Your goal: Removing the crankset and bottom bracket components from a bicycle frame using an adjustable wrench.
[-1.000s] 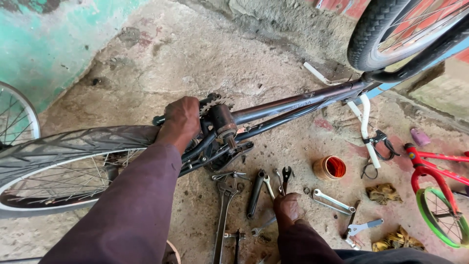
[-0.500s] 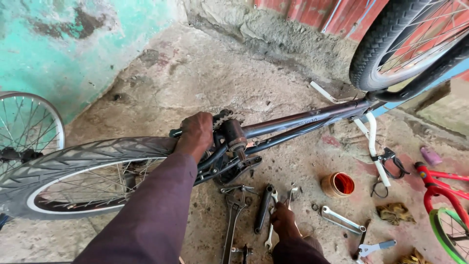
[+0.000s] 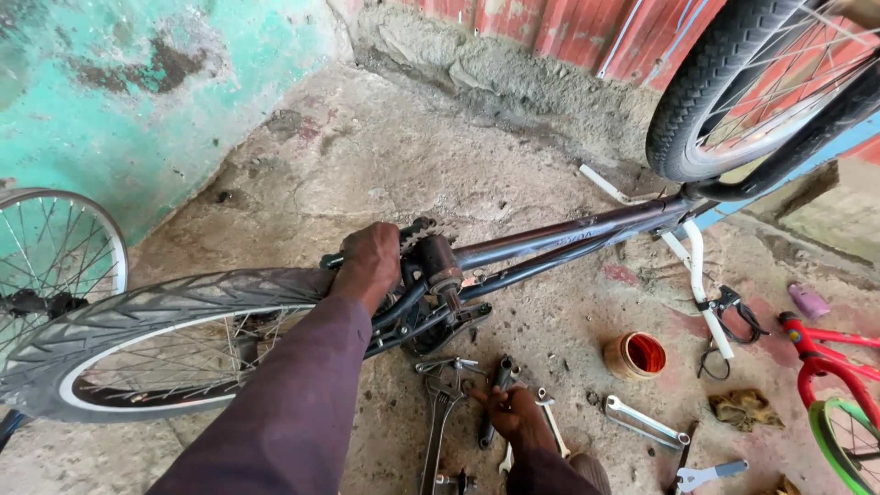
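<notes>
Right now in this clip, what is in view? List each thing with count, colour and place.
bicycle frame: one, dark, lying across the middle of the floor
tyred wheel: one, grey-black tyre, left, on the frame
front wheel: one, black tyre, top right
bare wheel: one, silver spokes, far left
tub: one, orange inside, floor right of centre
spanners: several, silver, on the floor near the lower hand
pliers: one, dark, floor, bottom centre
small bicycle: one, red with green tyre, right edge
rag: one, tan, floor right
left hand: gripping the frame by the crank
right hand: on the tools on the floor
</notes>
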